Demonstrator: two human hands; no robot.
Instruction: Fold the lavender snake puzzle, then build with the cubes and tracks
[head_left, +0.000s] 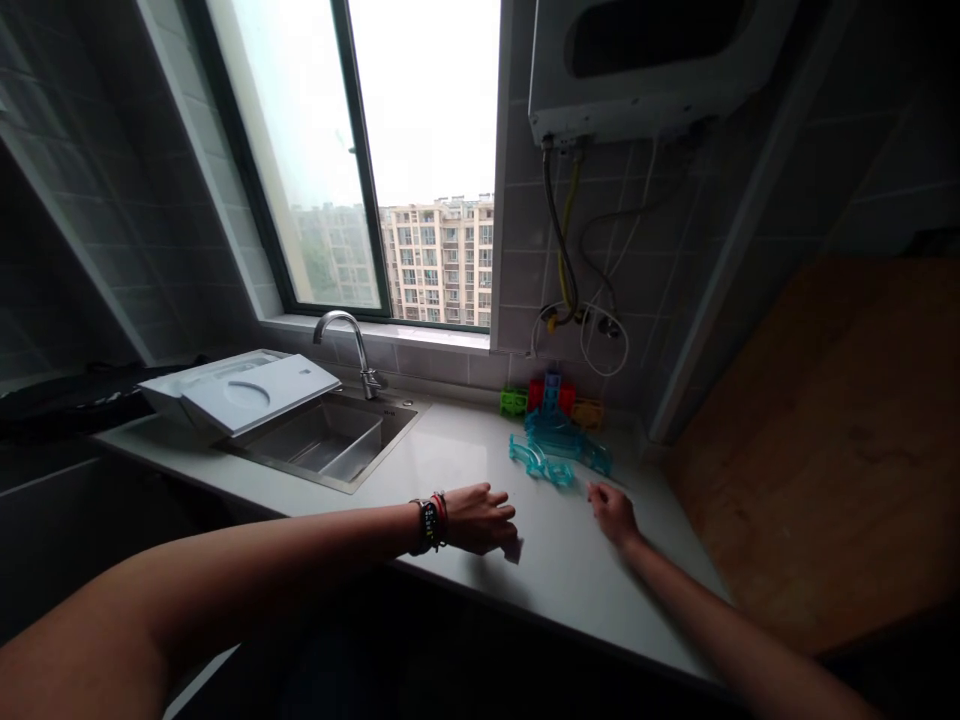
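Note:
My left hand (480, 518), wearing a watch and a red bracelet, hovers over the front of the white countertop (442, 480). Its fingers are curled, and a small greyish thing (513, 550) shows at the thumb side, too blurred to name. To the right, my right hand (613, 512) is closed in a pinch; whatever its fingertips hold is hidden or too small to make out. Just beyond it lie several translucent turquoise plastic pieces (559, 437), curved like toy track parts. A smaller curved turquoise piece (529, 457) lies at their near left.
Green (514, 401), red and orange plastic blocks stand against the tiled wall. A steel sink (352, 450) with a faucet (364, 350) is at left, a white moulded box (255, 390) partly over it. A wooden board (825, 450) leans at right, and a water heater (645, 100) hangs above.

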